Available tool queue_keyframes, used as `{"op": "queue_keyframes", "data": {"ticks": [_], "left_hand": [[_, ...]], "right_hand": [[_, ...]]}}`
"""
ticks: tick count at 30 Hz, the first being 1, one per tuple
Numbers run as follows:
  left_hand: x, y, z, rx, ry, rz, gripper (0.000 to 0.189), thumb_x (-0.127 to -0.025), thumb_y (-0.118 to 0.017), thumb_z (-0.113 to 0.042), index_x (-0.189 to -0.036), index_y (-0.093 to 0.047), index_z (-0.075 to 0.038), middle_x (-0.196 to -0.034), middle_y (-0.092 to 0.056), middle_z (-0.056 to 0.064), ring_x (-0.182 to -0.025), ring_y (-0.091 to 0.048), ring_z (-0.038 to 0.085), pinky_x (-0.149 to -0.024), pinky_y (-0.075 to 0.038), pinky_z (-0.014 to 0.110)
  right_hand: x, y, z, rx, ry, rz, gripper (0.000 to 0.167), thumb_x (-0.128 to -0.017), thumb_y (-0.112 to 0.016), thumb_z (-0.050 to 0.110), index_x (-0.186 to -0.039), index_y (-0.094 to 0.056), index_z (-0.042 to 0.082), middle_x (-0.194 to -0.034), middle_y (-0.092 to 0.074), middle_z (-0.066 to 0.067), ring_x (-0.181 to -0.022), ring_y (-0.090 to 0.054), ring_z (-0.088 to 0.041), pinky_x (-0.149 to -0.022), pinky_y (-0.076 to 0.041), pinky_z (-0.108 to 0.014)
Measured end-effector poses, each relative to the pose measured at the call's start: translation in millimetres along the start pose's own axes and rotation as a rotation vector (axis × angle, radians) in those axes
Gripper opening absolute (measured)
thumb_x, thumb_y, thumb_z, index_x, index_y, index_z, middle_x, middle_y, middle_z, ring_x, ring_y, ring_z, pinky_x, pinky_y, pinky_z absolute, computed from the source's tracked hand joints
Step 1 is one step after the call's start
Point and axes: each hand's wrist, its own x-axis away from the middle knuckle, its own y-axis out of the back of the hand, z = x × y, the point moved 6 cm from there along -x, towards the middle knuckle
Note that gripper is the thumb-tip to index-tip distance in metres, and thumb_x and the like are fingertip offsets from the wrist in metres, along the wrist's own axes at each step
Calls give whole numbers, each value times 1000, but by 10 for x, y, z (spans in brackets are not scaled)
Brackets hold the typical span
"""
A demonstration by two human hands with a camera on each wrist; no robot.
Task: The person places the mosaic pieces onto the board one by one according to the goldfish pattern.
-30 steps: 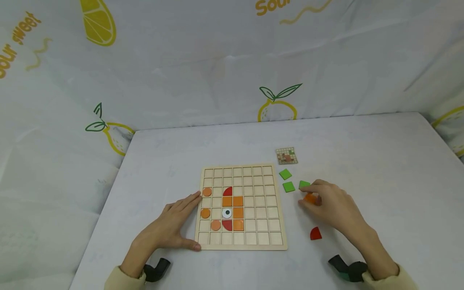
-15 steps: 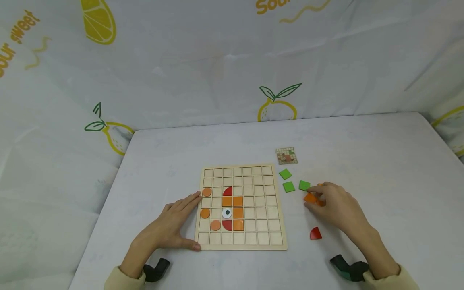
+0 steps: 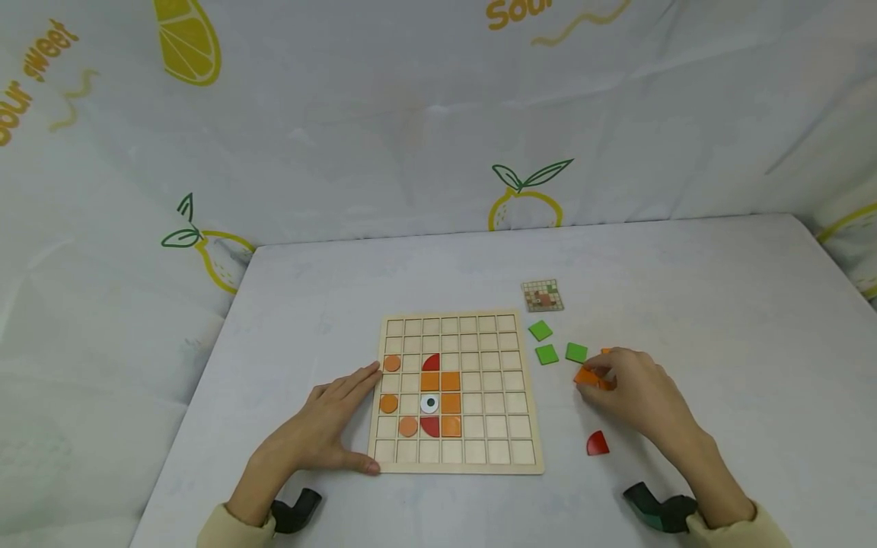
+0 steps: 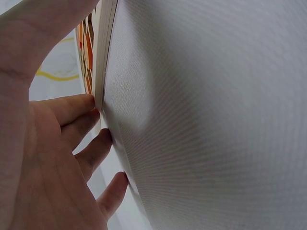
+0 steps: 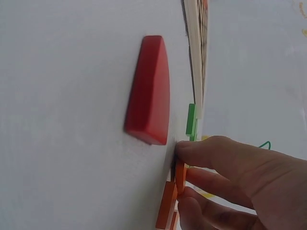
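We see a left hand [image 3: 311, 435], fingers extended, touching the left edge of a gridded wooden board [image 3: 474, 452]; to the board's right, a right hand [image 3: 640, 392] pinches an orange tile [image 3: 585, 376] near green tiles [image 3: 577, 352] and a red piece [image 3: 597, 443]

At least three orange tiles [image 3: 585, 376] lie by the gripping right hand [image 3: 633, 392]; far side, three green tiles [image 3: 546, 355], one card [image 3: 543, 295]; near side, one red wedge [image 3: 597, 444]. Leftward, one board [image 3: 493, 404] bears four squares [image 3: 450, 403], three discs [image 3: 408, 426], two wedges [image 3: 429, 428], one eye [image 3: 429, 403].
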Motion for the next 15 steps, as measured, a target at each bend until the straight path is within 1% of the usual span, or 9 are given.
{"op": "queue_keyframes", "data": {"ticks": [5,10,15], "left_hand": [[-3,-4,3,-4,0,2,127,-61,-89,-67,-160,-32,-10,-170,-29,7,-149,-40,35,-109,-39,63],[-4,-1,3,0,1,2,128,-61,-89,-67,-160,-32,-10,-170,-29,8,-149,-40,35,-109,-39,63],[2,3,-2,5,-2,-1,127,-62,-89,-66,-160,-32,-10,-170,-29,7,-149,-40,35,-108,-39,63]], "right_hand": [[-3,8,56,-4,35,-38,24,-78,-84,12,-98,-79,0,-89,-73,-10,-72,-59,-17,-58,-44,-28],[-15,31,189,4,73,-74,22,-78,-83,12,-98,-80,3,-89,-73,-6,-70,-55,-14,-58,-41,-25],[-63,8,351,-4,112,-73,24,-78,-83,11,-101,-80,3,-89,-72,-5,-68,-52,-12,-57,-39,-23]]}}
